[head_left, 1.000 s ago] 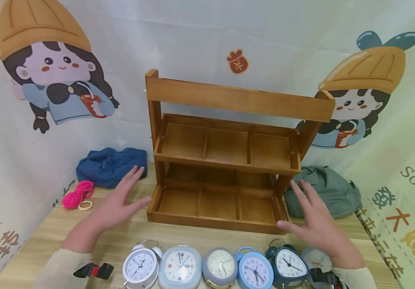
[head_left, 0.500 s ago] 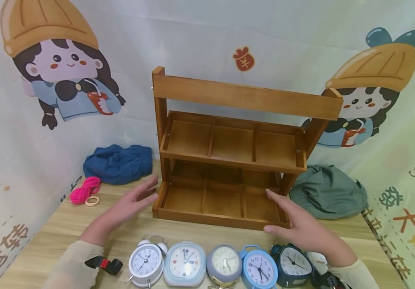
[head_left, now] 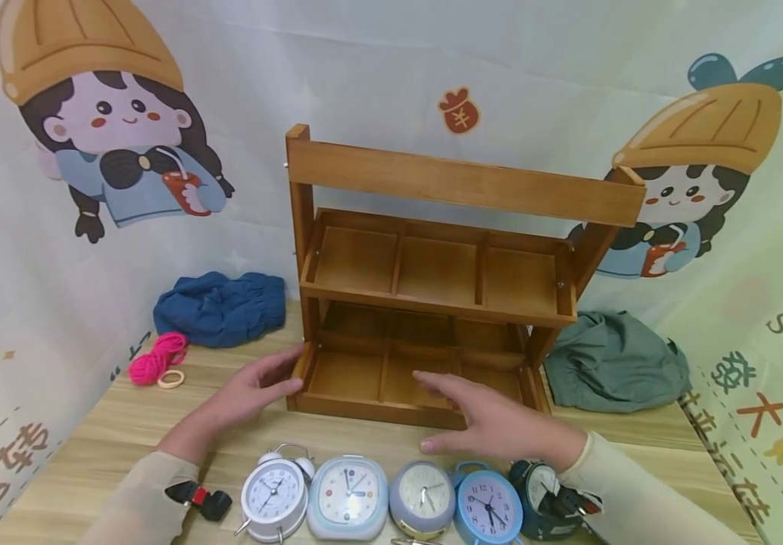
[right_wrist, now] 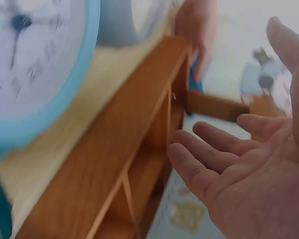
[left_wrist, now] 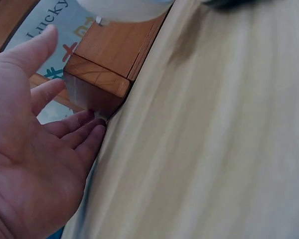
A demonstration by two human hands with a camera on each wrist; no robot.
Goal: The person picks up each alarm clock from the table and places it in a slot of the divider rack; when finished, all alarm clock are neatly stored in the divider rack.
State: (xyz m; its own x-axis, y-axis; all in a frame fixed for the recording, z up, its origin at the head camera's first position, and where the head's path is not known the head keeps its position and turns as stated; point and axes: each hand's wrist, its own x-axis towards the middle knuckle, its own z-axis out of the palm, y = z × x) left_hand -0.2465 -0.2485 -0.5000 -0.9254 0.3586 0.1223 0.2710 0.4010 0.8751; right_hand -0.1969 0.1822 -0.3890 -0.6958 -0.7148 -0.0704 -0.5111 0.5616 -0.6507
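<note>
A two-tier brown wooden shelf [head_left: 460, 182] with divided compartments stands on the table. At the left end of its lower tier is my left hand [head_left: 248, 392], fingers extended; in the left wrist view, its fingertips [left_wrist: 92, 142] appear to touch the shelf's side near the tabletop. My right hand [head_left: 487, 424] hovers before the lower tier with nothing in it, fingers loosely extended. In front stands a row of alarm clocks: a white twin-bell clock [head_left: 274, 493], a pale blue squarish clock [head_left: 348, 499], a grey-purple clock [head_left: 422, 499], a blue clock [head_left: 489, 512] and a dark teal clock [head_left: 533, 496], partly hidden by my right wrist.
Blue cloth [head_left: 221, 309], pink yarn [head_left: 157, 359] and a small wooden ring [head_left: 170, 379] lie left of the shelf. Grey-green cloth [head_left: 616, 363] lies to its right. A printed fabric backdrop [head_left: 364, 68] hangs close behind. A metallic item [head_left: 415, 541] shows at the bottom edge.
My right hand has moved left, from the shelf's right end to before its middle. The left hand has come down and in against the shelf's left end. The view has shifted slightly.
</note>
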